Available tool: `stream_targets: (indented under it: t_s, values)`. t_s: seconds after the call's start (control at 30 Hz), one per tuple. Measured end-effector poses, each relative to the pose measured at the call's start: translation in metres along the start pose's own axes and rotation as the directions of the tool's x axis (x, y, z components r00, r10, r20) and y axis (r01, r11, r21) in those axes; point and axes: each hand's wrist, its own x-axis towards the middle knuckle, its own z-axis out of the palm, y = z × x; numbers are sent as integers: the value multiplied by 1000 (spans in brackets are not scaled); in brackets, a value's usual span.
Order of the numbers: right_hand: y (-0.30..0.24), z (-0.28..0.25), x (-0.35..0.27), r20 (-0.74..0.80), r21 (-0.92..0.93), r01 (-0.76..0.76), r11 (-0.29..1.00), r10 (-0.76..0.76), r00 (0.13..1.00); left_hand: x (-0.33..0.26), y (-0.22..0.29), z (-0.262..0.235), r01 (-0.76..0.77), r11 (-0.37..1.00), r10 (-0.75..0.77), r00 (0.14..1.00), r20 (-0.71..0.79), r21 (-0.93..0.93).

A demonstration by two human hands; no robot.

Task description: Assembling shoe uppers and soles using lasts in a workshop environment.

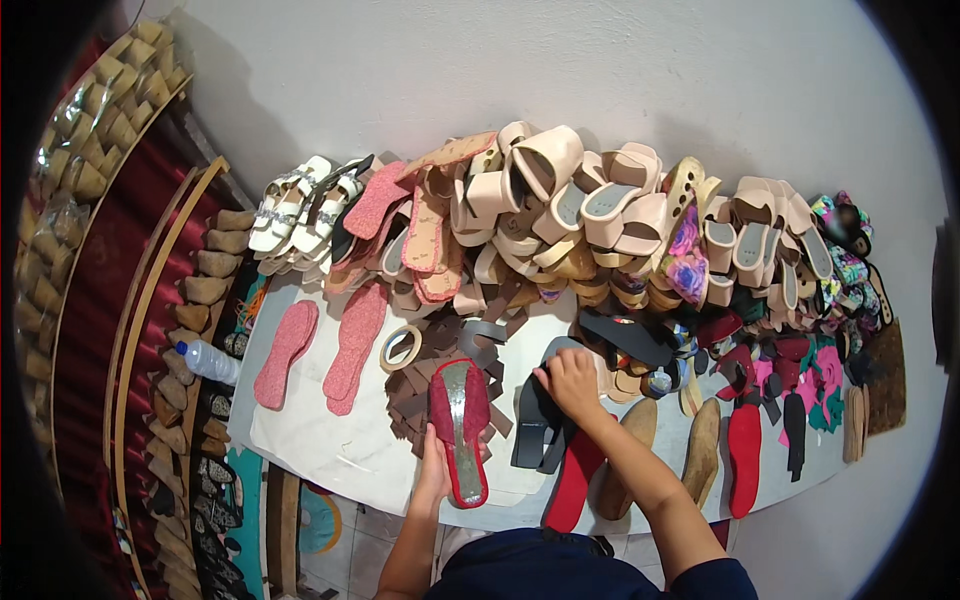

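My left hand (432, 468) is closed around the edge of a red slipper (468, 402), which has a dark red strap across it and a shiny greyish middle on its red-rimmed insole. It is held above the near side of the table. Right of it, my right hand (572, 385) reaches down with bent fingers on a dark grey heeled sole (540, 408); part of its grip is hidden. A long red insole (576, 482) lies below my right hand, beside wooden shoe lasts (628, 460).
Brown strips (405, 400) lie heaped behind the slipper, near a tape roll (401, 347). Pink insoles (286, 355) are at left. Piled beige sandals (600, 200) line the wall. Another red insole (744, 460) and fabric scraps (825, 375) lie right. A water bottle (208, 362) and racks of lasts stand left.
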Motion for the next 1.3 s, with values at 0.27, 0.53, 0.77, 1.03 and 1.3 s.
stream_targets:
  t_s: [0.27,0.53,0.77,1.03,1.3]
  values:
    - [-11,-27,-2,1,233,-217,948,223,975,27,-5,15,58,993,-64,996,58,107]
    - [-12,-91,41,202,700,-518,492,559,804,40,-8,38,73,989,-93,984,153,131]
    - [-33,-76,41,130,554,-553,622,592,795,37,-13,74,41,985,-79,972,223,168]
    - [-28,-73,44,-77,349,-498,794,554,829,34,-21,75,31,969,-115,934,337,246]
    - [-15,-75,45,-141,156,-532,832,552,822,26,-21,87,-16,960,-82,938,336,278]
